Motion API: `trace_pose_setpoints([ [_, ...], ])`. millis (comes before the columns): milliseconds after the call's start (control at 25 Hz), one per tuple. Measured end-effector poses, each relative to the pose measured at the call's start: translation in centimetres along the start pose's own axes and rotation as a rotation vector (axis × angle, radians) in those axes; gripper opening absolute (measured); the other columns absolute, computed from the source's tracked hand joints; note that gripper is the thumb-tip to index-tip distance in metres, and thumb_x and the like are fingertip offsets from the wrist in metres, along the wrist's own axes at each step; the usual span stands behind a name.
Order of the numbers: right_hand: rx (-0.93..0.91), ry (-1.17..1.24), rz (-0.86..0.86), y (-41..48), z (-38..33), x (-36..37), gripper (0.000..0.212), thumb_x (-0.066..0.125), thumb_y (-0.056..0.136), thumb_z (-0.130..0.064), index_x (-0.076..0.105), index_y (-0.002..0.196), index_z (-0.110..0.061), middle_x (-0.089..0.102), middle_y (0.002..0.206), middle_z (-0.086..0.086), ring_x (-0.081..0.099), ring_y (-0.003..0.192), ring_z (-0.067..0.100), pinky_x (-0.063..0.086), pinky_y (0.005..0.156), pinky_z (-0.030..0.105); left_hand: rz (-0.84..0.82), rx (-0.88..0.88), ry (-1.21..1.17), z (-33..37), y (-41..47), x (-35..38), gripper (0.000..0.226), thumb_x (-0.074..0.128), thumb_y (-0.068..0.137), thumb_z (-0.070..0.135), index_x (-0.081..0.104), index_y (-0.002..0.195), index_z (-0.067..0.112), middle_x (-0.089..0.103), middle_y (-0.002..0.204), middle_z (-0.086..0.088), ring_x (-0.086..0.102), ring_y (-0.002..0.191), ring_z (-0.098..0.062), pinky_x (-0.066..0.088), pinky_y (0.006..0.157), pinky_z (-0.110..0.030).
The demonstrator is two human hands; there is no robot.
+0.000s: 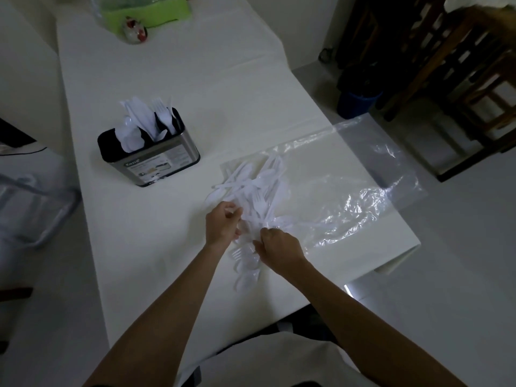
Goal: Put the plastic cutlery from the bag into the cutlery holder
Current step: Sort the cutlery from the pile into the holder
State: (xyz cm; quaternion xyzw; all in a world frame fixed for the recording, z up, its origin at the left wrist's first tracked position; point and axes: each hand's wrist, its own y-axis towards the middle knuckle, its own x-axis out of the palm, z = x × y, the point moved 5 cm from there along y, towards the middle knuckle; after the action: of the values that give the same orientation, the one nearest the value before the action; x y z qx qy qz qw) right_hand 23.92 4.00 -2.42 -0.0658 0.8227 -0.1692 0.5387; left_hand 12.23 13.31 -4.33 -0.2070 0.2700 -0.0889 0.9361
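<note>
- Nearest, a few spoons and forks (pixel 245 270) are seen loose on the white table (pixel 145 247), just below both hands.
- Right hand (pixel 279 248): fingers curled onto the near edge of the heap; what is pinched cannot be told.
- Left hand (pixel 223 223): closed on pieces from the cutlery pile (pixel 251 191).
- Pile lies just beyond the fingertips, at the mouth of the clear bag (pixel 349 196); handles run mostly near-to-far.
- Cutlery holder (pixel 149 152), part filled, stands far-left, so the left hand is judged nearer.
</note>
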Motion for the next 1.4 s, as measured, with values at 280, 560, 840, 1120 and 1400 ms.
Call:
trace_pose_setpoints([
  [280, 0.043, 0.069, 0.234, -1.1, 0.9, -2.5, 0.025, 0.037, 0.097, -0.021, 0.041, 0.075, -0.012, 0.061, 0.080, 0.014, 0.057, 0.066, 0.031, 0.032, 0.056, 0.030, 0.069, 0.053, 0.066, -0.6, -0.5, 0.2, 0.023, 0.065, 0.079, 0.019, 0.061, 0.102, 0.015, 0.069, 0.088, -0.008, 0.067, 0.073, -0.024, 0.057, 0.061, -0.034],
  [560, 0.057, 0.196, 0.428, -2.1, 1.8, -4.1, 0.029, 0.046, 0.094, -0.013, 0.038, 0.066, -0.011, 0.041, 0.058, 0.003, 0.039, 0.048, 0.023, 0.027, 0.049, 0.030, 0.133, 0.212, 0.522, 1.0, -3.4, 2.2, 0.094, 0.055, 0.066, 0.076, 0.034, 0.137, 0.018, 0.032, 0.147, -0.011, 0.035, 0.130, -0.034, 0.035, 0.101, -0.047],
  [840, 0.082, 0.211, 0.440, -2.2, 2.6, -3.7, 0.029, 0.044, 0.095, -0.014, 0.038, 0.067, -0.011, 0.041, 0.059, 0.002, 0.040, 0.051, 0.023, 0.028, 0.050, 0.031, 0.034, 0.287, 0.820, 1.8, -2.1, 5.3, 0.100, 0.056, 0.070, 0.072, 0.013, 0.146, 0.023, 0.013, 0.154, -0.015, 0.032, 0.129, -0.042, 0.040, 0.097, -0.049],
  [1120, 0.047, 0.234, 0.468, -1.6, 2.9, -3.7, 0.030, 0.044, 0.094, -0.016, 0.043, 0.065, -0.008, 0.044, 0.056, 0.006, 0.039, 0.049, 0.022, 0.030, 0.050, 0.029, 0.052, 0.317, 0.649, 1.4, -1.0, 3.2, 0.049, 0.066, 0.081, 0.025, 0.041, 0.122, 0.017, 0.028, 0.134, -0.011, 0.048, 0.106, -0.034, 0.053, 0.074, -0.039],
  [1400, 0.002, 0.203, 0.429, -0.8, 2.8, -3.1, 0.034, 0.047, 0.096, -0.015, 0.033, 0.065, -0.012, 0.033, 0.054, -0.001, 0.034, 0.049, 0.021, 0.028, 0.050, 0.030, 0.154, 0.297, 0.476, -0.3, -2.6, -0.7, 0.048, 0.064, 0.079, 0.004, 0.043, 0.119, 0.019, 0.030, 0.124, -0.009, 0.055, 0.100, -0.030, 0.053, 0.071, -0.036],
])
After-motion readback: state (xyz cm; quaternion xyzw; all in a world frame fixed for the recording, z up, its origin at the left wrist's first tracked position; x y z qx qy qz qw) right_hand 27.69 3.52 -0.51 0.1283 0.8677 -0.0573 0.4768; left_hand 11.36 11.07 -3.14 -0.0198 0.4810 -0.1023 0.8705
